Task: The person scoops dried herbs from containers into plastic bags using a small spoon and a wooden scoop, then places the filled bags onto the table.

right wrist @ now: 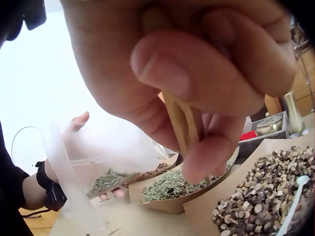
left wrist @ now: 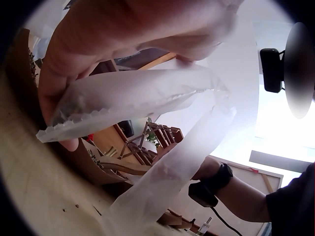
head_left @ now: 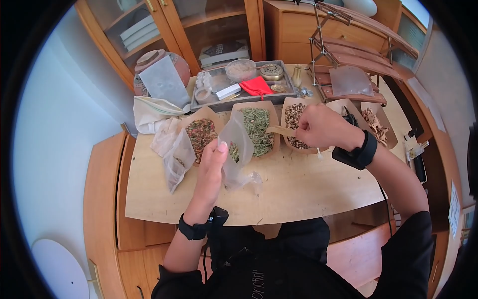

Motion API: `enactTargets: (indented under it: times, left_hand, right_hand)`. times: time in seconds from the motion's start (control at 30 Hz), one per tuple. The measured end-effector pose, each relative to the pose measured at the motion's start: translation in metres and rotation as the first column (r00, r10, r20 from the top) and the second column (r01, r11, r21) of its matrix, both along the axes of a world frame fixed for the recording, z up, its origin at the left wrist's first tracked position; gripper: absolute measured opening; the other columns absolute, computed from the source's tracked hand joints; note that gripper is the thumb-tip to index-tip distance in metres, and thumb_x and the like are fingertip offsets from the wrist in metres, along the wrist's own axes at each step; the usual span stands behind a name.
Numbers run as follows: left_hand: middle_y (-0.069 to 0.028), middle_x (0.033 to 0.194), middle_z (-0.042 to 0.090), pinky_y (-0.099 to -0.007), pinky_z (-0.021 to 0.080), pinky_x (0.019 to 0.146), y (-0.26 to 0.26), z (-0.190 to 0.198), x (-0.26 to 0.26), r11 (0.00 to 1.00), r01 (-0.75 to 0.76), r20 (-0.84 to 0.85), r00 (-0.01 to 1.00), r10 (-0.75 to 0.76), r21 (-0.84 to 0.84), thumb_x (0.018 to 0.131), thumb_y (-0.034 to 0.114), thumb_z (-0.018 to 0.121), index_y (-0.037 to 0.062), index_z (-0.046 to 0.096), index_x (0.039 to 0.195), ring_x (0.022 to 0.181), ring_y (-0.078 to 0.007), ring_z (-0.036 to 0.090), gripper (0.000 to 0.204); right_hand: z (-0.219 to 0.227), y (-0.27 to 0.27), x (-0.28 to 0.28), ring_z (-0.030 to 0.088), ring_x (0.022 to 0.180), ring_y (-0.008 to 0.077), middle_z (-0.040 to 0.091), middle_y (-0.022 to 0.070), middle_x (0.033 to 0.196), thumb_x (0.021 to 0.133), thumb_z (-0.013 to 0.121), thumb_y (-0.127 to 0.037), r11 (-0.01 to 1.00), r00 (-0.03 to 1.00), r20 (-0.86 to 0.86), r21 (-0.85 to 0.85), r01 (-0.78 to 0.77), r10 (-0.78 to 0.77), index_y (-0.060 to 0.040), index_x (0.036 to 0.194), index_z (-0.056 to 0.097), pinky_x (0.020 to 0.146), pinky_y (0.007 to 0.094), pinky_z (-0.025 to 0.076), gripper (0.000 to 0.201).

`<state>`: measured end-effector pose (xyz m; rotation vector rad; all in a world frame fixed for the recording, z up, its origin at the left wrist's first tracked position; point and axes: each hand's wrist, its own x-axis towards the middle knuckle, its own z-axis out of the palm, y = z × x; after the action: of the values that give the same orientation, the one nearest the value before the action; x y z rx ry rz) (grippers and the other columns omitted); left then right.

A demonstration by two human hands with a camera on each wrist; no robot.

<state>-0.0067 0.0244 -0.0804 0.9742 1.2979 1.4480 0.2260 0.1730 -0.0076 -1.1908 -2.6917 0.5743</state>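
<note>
My left hand (head_left: 211, 167) holds a translucent bag (head_left: 233, 139) upright, its mouth spread, with some green dried herb in its lower part. A wooden scoop (head_left: 282, 131) is pinched in my right hand (head_left: 326, 128), its tip over the right edge of the paper tray of green herb (head_left: 256, 130). In the right wrist view the fingers curl round the scoop's handle (right wrist: 181, 120). Close under the right hand is a tray of chopped brown and white pieces (right wrist: 266, 191), with a white spoon (right wrist: 296, 201) lying in it.
Left of the bag are a tray of reddish dried petals (head_left: 201, 134) and another translucent bag (head_left: 178, 162). Trays with dark pieces and pale slices (head_left: 374, 124) stand at the right. Behind is a grey tray (head_left: 215, 104) with a red pouch (head_left: 256, 86); a folding wooden rack (head_left: 348, 50) stands back right.
</note>
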Motion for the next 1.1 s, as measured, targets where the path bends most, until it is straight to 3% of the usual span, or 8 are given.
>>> enactTargets:
  times: [0.13,0.2,0.23,0.3,0.4,0.73,0.9,1.1]
  left_hand:
    - [-0.0112,0.132,0.049,-0.0378,0.047,0.094,-0.001,-0.003,-0.006,1.0,0.021,-0.054,0.998,-0.021,-0.004,0.094,0.054,0.046,0.0027,0.036,0.14,0.118,-0.0202,0.05,0.07]
    - [-0.011,0.132,0.05,-0.0375,0.048,0.093,-0.002,0.0,-0.004,1.0,-0.01,-0.045,0.999,0.009,-0.004,0.094,0.054,0.046,0.0029,0.036,0.139,0.119,-0.0201,0.05,0.07]
    - [-0.011,0.132,0.05,-0.0375,0.048,0.093,-0.002,0.001,-0.003,1.0,-0.009,-0.045,0.999,0.009,-0.004,0.094,0.054,0.046,0.0029,0.036,0.139,0.119,-0.0201,0.05,0.07]
    - [-0.011,0.132,0.049,-0.0373,0.049,0.091,-0.002,0.004,-0.001,1.0,0.016,-0.015,1.0,-0.017,-0.019,0.094,0.055,0.046,0.0032,0.036,0.14,0.119,-0.0199,0.05,0.07]
    - [-0.0112,0.133,0.048,-0.0371,0.05,0.088,-0.003,0.004,-0.002,0.998,0.026,-0.002,1.0,-0.026,-0.051,0.093,0.056,0.046,0.0033,0.036,0.14,0.118,-0.0196,0.051,0.071]
    - [-0.0107,0.132,0.049,-0.0343,0.053,0.077,-0.002,0.007,-0.001,0.997,0.053,-0.018,0.998,-0.054,-0.05,0.091,0.06,0.045,0.0063,0.036,0.14,0.104,-0.0222,0.059,0.073]
    - [-0.0101,0.128,0.052,-0.0347,0.053,0.072,-0.005,0.004,-0.005,0.999,0.02,0.021,1.0,-0.019,-0.038,0.092,0.06,0.044,0.0075,0.038,0.139,0.098,-0.0216,0.061,0.071]
    - [-0.0088,0.123,0.055,-0.035,0.052,0.077,-0.004,0.005,-0.016,0.999,-0.044,-0.088,0.995,0.044,-0.004,0.093,0.057,0.044,0.0058,0.042,0.135,0.101,-0.0203,0.059,0.067]
  right_hand:
    - [-0.003,0.006,0.001,0.063,0.056,0.0323,0.063,0.0208,0.062,0.075,0.058,-0.018,0.994,0.994,0.06,0.047,-0.097,0.094,0.0007,0.068,0.069,0.06,0.0398,0.053,0.023]
    - [0.001,0.006,-0.002,0.058,0.046,0.0225,0.062,0.0149,0.056,0.078,0.06,-0.018,0.979,0.998,0.043,-0.2,-0.026,0.036,0.0036,0.068,0.068,0.05,0.0347,0.049,0.025]
    - [0.003,0.006,-0.004,0.058,0.046,0.0225,0.062,0.0149,0.056,0.078,0.06,-0.018,0.979,0.998,0.042,-0.201,-0.026,0.035,0.0036,0.068,0.068,0.05,0.0347,0.049,0.025]
    - [0.006,0.005,-0.009,0.053,0.041,0.0156,0.063,0.008,0.055,0.082,0.059,-0.02,0.901,0.997,0.071,-0.429,0.061,-0.034,0.0023,0.069,0.069,0.042,0.0304,0.044,0.028]
    - [-0.005,0.007,-0.012,0.048,0.037,0.0103,0.063,0.0029,0.057,0.085,0.058,-0.022,0.859,1.0,-0.005,-0.511,0.02,-0.026,0.0016,0.071,0.07,0.036,0.0262,0.039,0.029]
    - [-0.011,0.006,-0.028,0.043,0.036,0.0079,0.063,0.0028,0.058,0.084,0.059,-0.021,0.811,0.999,-0.037,-0.585,0.009,-0.038,0.0006,0.071,0.068,0.034,0.0246,0.032,0.027]
    - [-0.023,0.012,-0.023,0.036,0.034,0.0048,0.062,0.0025,0.06,0.086,0.061,-0.019,0.622,0.969,-0.12,-0.782,0.041,-0.214,0.0021,0.078,0.067,0.032,0.0222,0.025,0.023]
    - [-0.025,0.017,-0.013,0.035,0.033,0.005,0.062,0.0039,0.062,0.088,0.061,-0.017,0.603,0.942,-0.208,-0.798,-0.007,-0.264,0.0034,0.082,0.067,0.032,0.0218,0.024,0.023]
